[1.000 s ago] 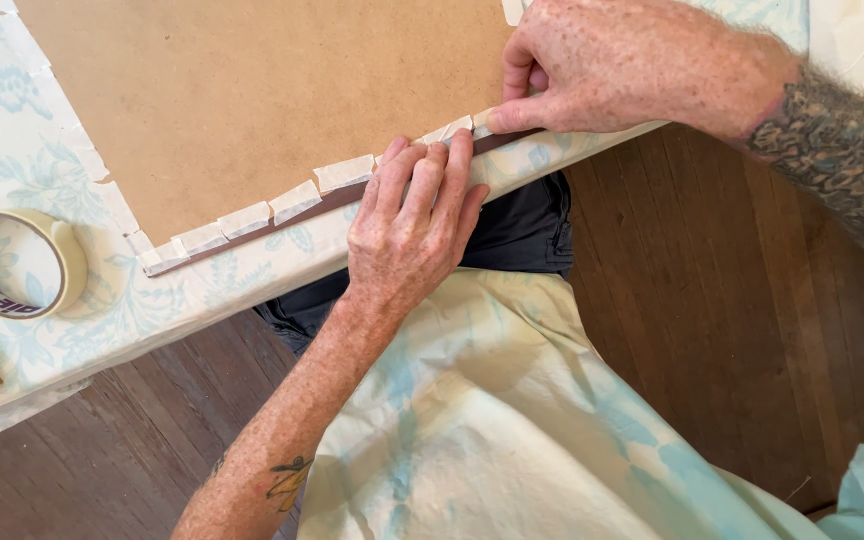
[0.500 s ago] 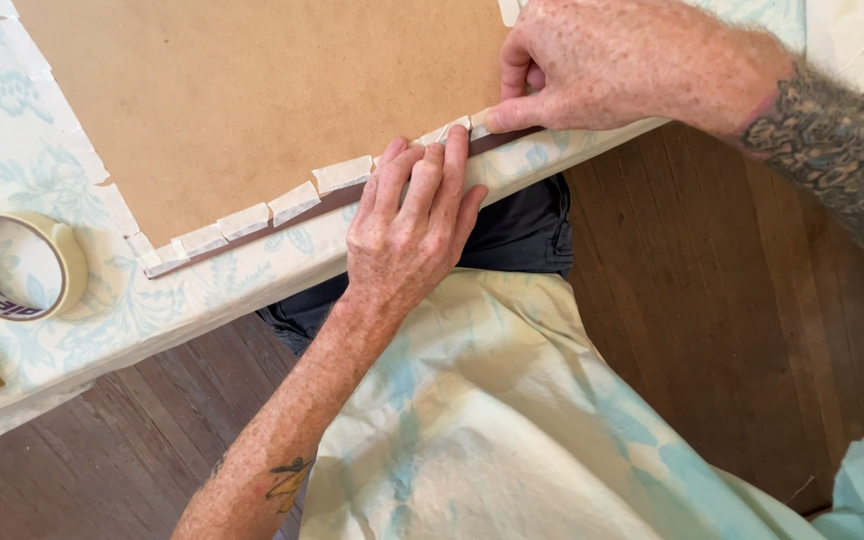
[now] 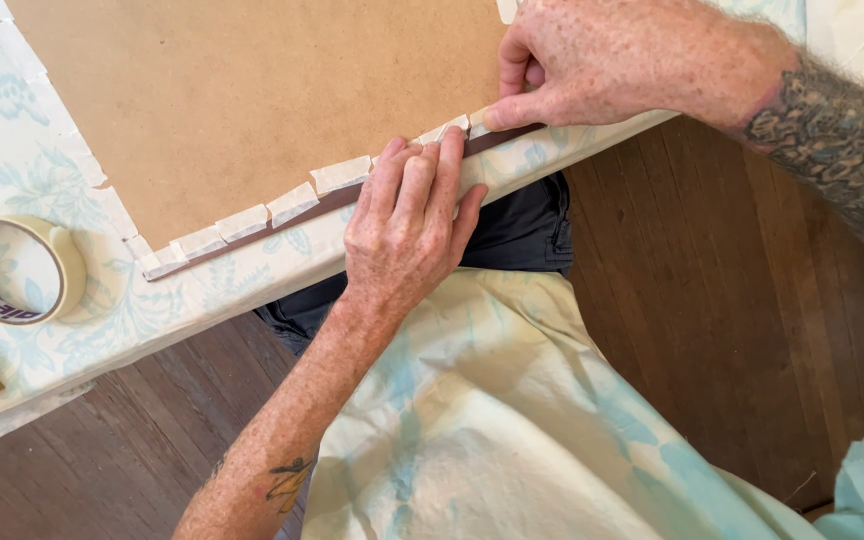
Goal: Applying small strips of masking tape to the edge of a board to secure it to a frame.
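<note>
Pale floral fabric (image 3: 42, 180) spreads across the tabletop from the left of the frame to the upper right and spills over the near edge into a loose heap at lower centre and right, over the person's lap. It lies pattern-up where it wraps the edge, pulled round so the margin can be fixed on the back of the board.

Brown hardboard panel (image 3: 252, 100) fills the upper left and centre of the frame, flat on the fabric. Its lower edge runs diagonally, rising toward the upper right; a thin dark strip shows along that edge where the fabric margin has not closed over it.

Dark wooden floor (image 3: 732, 330) shows at right and lower left, below the tabletop edge.

Left hand (image 3: 407, 235), centre frame: flat, fingers together and extended, palm over the folded fabric edge, fingertips touching the panel's border. No closed grip here; it presses, apparently to keep the fold taut.

Right hand (image 3: 602, 60), upper right: grip narrow, thumb and forefinger pinched onto the fabric margin at the panel edge, just beside the left fingertips. Whether a tape piece sits under the thumb, I cannot tell.

Roll of masking tape (image 3: 12, 270), left edge, lies flat on the fabric, well apart from both hands.

Short tape pieces (image 3: 292, 203) line the panel's lower edge side by side, from lower left up to the hands, each bridging fabric and board.
</note>
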